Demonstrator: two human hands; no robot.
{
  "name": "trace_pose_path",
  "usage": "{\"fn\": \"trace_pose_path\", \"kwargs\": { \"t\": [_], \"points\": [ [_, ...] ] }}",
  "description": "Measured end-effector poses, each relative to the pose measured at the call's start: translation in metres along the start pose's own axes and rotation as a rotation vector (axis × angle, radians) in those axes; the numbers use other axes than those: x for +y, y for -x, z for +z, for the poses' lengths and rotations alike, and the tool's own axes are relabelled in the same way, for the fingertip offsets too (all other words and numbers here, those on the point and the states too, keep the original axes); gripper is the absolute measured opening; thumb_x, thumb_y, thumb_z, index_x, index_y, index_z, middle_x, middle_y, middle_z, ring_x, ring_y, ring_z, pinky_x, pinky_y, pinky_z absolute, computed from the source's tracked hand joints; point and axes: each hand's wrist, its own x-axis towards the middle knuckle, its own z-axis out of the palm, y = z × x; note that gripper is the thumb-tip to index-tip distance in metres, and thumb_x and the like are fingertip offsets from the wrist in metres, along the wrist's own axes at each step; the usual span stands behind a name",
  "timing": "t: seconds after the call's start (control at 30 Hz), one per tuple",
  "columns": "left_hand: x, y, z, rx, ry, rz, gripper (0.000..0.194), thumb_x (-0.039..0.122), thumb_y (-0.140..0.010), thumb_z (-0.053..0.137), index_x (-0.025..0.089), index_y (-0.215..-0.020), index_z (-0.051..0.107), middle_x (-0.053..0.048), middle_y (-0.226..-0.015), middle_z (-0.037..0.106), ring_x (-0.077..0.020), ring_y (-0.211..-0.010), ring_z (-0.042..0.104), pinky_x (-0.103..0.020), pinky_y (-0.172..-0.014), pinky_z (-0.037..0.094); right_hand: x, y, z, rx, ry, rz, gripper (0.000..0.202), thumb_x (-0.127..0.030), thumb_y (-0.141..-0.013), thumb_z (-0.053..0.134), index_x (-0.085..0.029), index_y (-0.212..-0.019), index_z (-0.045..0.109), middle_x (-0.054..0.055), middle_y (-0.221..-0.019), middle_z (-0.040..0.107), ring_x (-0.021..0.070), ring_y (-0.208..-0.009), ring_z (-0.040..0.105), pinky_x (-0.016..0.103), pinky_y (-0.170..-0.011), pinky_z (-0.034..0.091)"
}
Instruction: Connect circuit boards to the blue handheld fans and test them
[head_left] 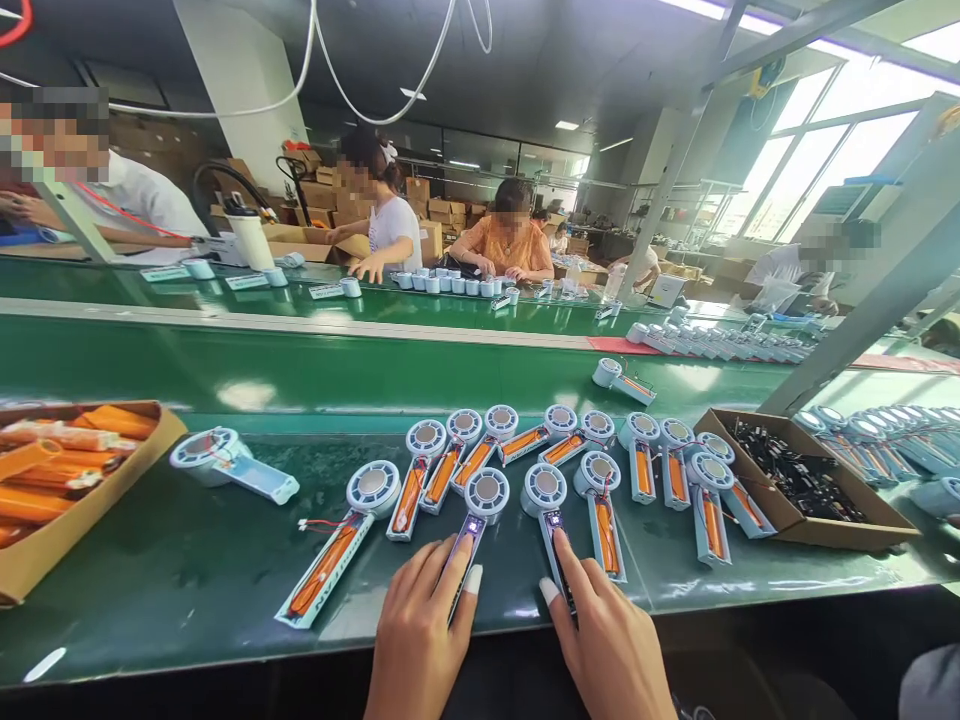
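Observation:
My left hand (431, 620) grips the handle of a light-blue handheld fan (487, 494), its index finger lying on the dark circuit board in the open handle and the thumb along the side. Mirroring it, my right hand (604, 630) grips a second handheld fan (544, 487) with its index finger on a similar board. A small light glows on each board. Both fans rest on the green bench, round heads pointing away from me. Left of my hands lies another fan (373, 487) whose open handle shows an orange battery (330, 565) and a loose wire with a white plug.
Several open fans (426, 438) with orange batteries stand around. A cardboard box (161, 440) of orange batteries is left; another box (840, 540) of small black parts is right. Beyond runs a green conveyor belt (375, 375), with people seated across it. A metal post (862, 290) slants at right.

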Motion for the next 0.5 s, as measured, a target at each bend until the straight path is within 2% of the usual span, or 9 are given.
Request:
{"fn": "trace_pose_path", "kwargs": {
  "t": [0.17,0.33,0.43,0.5],
  "points": [
    [-0.006,0.004,0.005,-0.02,0.038,0.021,0.03,0.021,-0.103,0.044,0.014,-0.127,0.061,-0.008,-0.108,0.077,-0.0227,-0.101,0.07,-0.036,-0.09,0.051,-0.004,0.002,0.001,-0.012,-0.044,0.001,0.059,-0.024,-0.104,0.033,-0.02,-0.161,0.021,0.003,-0.079,0.067,0.0172,-0.059,0.069,0.023,-0.046,0.05],
    [-0.01,0.006,0.002,-0.104,0.035,0.027,0.033,0.017,-0.1,0.046,0.014,-0.13,0.06,-0.009,-0.115,0.075,-0.0239,-0.11,0.068,-0.039,-0.096,0.051,-0.009,0.003,0.003,-0.017,-0.043,0.05,0.064,-0.024,-0.104,0.027,-0.022,-0.164,0.003,0.004,-0.082,0.068,0.0184,-0.057,0.07,0.025,-0.046,0.052],
    [-0.009,0.004,0.0,-0.105,0.026,0.027,0.033,0.011,-0.098,0.048,0.013,-0.128,0.061,-0.01,-0.113,0.076,-0.0235,-0.109,0.069,-0.038,-0.095,0.052,-0.006,0.005,0.01,0.013,-0.094,0.053,0.066,-0.024,-0.103,0.029,-0.025,-0.164,0.003,0.007,-0.088,0.071,0.0179,-0.055,0.07,0.025,-0.045,0.052],
    [-0.007,0.003,0.0,-0.079,0.016,0.027,0.032,0.01,-0.096,0.049,0.013,-0.125,0.062,-0.011,-0.11,0.076,-0.0238,-0.108,0.069,-0.039,-0.095,0.052,-0.004,0.006,0.016,0.04,-0.137,0.063,0.067,-0.025,-0.102,0.034,-0.027,-0.163,0.009,0.008,-0.094,0.073,0.0174,-0.053,0.069,0.025,-0.043,0.052]
  ]
}}
